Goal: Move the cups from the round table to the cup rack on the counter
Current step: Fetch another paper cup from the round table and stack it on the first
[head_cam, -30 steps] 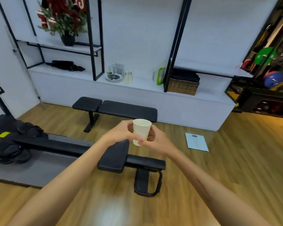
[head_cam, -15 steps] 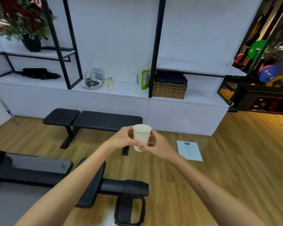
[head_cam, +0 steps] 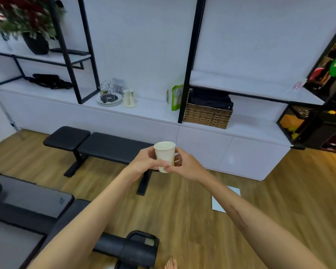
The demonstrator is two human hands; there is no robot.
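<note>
Paper cup [head_cam: 164,156] is held upright in mid-air above the floor, long axis vertical, mouth up. It is pinched from both sides: left hand [head_cam: 144,164] and right hand [head_cam: 184,165], each grip closed on its wall. Cup rack [head_cam: 109,94] sits well beyond on the white surface [head_cam: 147,110].

A plain cream-white paper cup [head_cam: 164,156] sits mid-frame. The long counter [head_cam: 155,111] across the middle is white, framed by black metal uprights [head_cam: 190,61]. At centre right, a brown woven wicker basket [head_cam: 207,115] shows a lattice pattern. Black padded bench [head_cam: 97,145] left of centre; warm brown wood-grain plank floor [head_cam: 279,210] below. Bright green packet [head_cam: 176,97] beside the basket.
</note>
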